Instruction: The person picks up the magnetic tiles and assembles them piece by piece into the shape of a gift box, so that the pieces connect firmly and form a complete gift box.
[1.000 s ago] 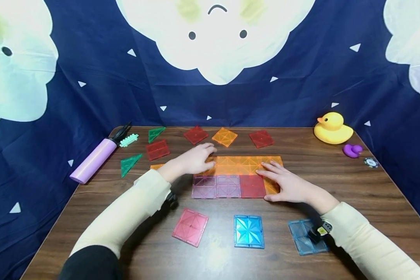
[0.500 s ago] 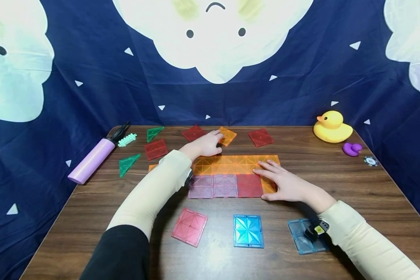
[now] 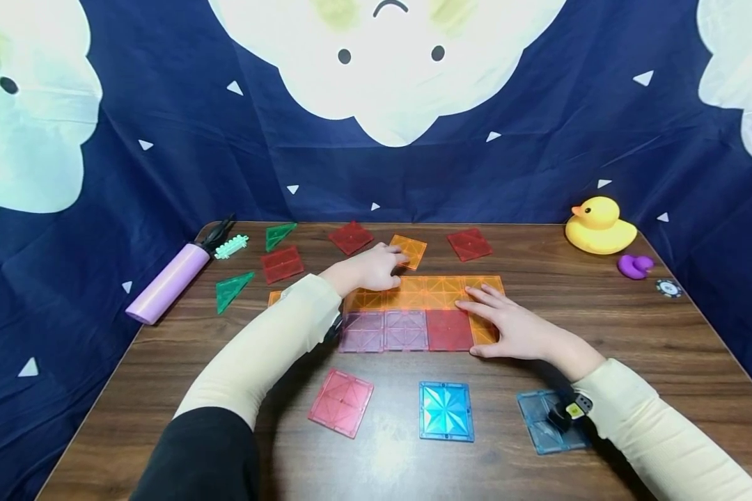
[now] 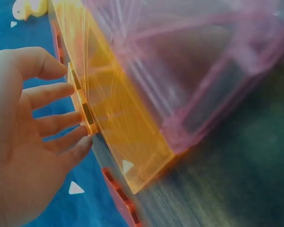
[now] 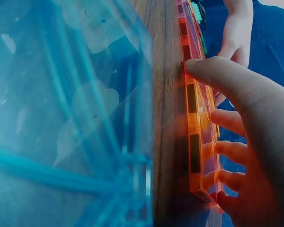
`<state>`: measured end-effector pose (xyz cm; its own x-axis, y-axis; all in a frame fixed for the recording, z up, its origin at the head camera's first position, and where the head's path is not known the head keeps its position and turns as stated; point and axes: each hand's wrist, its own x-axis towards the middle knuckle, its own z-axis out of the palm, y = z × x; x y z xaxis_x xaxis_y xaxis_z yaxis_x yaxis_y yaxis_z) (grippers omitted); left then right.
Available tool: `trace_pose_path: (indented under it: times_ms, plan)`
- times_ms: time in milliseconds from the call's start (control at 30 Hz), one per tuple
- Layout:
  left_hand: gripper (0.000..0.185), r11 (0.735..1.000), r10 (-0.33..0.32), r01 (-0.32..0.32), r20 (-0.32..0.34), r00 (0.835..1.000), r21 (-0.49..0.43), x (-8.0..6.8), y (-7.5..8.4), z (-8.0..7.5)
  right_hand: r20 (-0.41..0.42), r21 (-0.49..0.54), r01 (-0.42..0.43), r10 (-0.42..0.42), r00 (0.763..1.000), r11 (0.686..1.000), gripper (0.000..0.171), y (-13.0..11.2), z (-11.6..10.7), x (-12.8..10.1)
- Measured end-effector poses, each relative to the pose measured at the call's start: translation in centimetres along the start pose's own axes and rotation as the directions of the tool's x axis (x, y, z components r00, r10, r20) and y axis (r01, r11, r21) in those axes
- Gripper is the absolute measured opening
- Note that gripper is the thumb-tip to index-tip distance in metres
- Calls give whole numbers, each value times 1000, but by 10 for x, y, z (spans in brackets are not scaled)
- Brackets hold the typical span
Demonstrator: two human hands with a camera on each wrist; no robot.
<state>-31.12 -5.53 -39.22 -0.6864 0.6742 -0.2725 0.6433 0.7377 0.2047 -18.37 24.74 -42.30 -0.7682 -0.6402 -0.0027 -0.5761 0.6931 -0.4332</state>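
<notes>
My left hand (image 3: 372,268) reaches to the far side of the tiles, fingertips touching a loose orange square magnetic tile (image 3: 412,250). In the left wrist view, its fingers (image 4: 57,123) stretch along that orange tile (image 4: 81,100). Just nearer lies a joined row of orange tiles (image 3: 426,292). Along this row's near edge sit two purple tiles (image 3: 405,330), a red tile (image 3: 449,330) and another orange tile (image 3: 482,328). My right hand (image 3: 520,327) rests at the row's right end with fingers spread, steadying nothing in a grasp; its thumb touches the near edge.
Red tiles (image 3: 351,238) and green triangles (image 3: 234,290) lie at the back and left. Nearer me are pink (image 3: 341,403), bright blue (image 3: 446,410) and dark blue (image 3: 542,424) tiles. A purple pump (image 3: 169,284) stands left; a yellow duck (image 3: 599,226) sits right.
My left hand went from the orange row out to the loose orange tile, then drew back slightly. That tile has turned a little. The right hand has stayed in place.
</notes>
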Motion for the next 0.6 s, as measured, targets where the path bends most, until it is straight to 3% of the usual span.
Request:
trace_pose_path:
  times_ms: [200, 600]
  plan:
    - [59, 998, 33, -32, -16, 999, 45, -11, 10, 4, -1, -7, -3, 3, 1000, 1000, 84, 1, 1, 0]
    - [59, 996, -13, 15, -21, 1000, 87, -23, 24, 7, -2, -3, -3, 3, 1000, 1000, 83, 1, 1, -1]
